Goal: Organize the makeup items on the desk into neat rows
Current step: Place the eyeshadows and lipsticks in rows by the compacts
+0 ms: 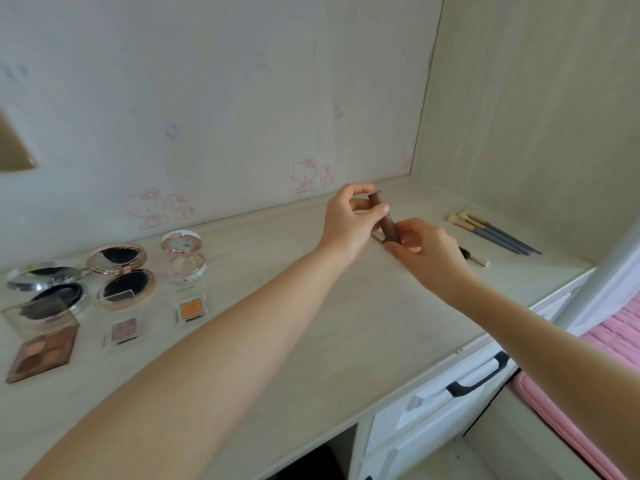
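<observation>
While raised just above the bench (311, 306), left of the brushes (491, 230): brown tube (382, 216) pinched near its top by left hand (346, 220), gripped at its base by right hand (426, 247).

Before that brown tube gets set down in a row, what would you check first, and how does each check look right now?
1. Brown tube firmly held: ok, the left hand pinches its upper part and the right hand its lower end.
2. Tube lifted off the desk: cannot tell, its bottom is hidden by fingers.
3. Free desk space beside the hands: ok.
4. Brushes already lined up: ok, they lie side by side.
5. Small pen-like item behind the right hand out of the way: not ok, it lies close by.
6. Compacts grouped at the left: ok.
</observation>
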Demonstrator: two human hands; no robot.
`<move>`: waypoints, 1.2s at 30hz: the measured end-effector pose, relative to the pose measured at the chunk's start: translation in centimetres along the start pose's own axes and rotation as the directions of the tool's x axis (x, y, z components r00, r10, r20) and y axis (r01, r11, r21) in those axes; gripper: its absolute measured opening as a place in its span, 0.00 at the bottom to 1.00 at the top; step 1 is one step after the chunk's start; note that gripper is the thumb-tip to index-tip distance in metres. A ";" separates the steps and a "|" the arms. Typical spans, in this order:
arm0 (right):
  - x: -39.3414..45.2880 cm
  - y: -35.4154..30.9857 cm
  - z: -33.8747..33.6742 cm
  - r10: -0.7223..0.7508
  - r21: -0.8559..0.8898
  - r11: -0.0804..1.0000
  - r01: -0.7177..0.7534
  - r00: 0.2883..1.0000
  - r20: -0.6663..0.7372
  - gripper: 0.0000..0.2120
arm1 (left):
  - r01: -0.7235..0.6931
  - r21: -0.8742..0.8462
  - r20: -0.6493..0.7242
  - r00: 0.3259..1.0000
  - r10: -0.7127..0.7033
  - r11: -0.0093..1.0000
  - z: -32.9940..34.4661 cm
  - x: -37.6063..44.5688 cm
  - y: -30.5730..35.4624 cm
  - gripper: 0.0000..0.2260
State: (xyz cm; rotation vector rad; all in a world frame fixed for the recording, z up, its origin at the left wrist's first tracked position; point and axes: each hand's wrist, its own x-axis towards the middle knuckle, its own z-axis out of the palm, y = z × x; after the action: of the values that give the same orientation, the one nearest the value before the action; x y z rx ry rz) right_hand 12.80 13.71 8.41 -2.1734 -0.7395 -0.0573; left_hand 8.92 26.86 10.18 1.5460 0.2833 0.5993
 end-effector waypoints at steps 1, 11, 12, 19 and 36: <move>-0.5 -0.5 0.5 -0.005 0.018 1.000 0.005 1.000 0.009 0.11 | 0.001 -0.015 -0.001 1.000 -0.001 1.000 -0.9 -0.8 0.2 0.15; -4.1 -5.6 5.5 -0.126 0.175 0.979 0.104 0.985 0.119 0.06 | 0.012 -0.083 -0.073 0.997 -0.018 0.996 -11.5 -7.8 1.9 0.07; -4.4 -6.1 5.9 -0.127 0.197 0.975 0.100 0.983 0.132 0.06 | 0.015 -0.078 -0.086 0.996 -0.021 0.997 -12.5 -8.5 2.0 0.06; -5.8 -9.7 7.7 -0.171 0.354 0.933 0.069 0.949 0.266 0.10 | 0.036 0.134 -0.138 0.990 -0.017 0.990 -18.6 -13.4 2.3 0.07; -10.2 -15.5 14.0 -0.238 0.477 0.879 -0.001 0.866 0.440 0.07 | -0.045 0.785 -0.008 0.997 0.083 0.618 -25.7 -20.3 0.3 0.06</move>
State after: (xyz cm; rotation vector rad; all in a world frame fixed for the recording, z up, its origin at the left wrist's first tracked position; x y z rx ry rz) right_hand -6.56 26.46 7.08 -1.6769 -1.0527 0.5759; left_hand -21.57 37.91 5.73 2.4154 0.5837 0.5949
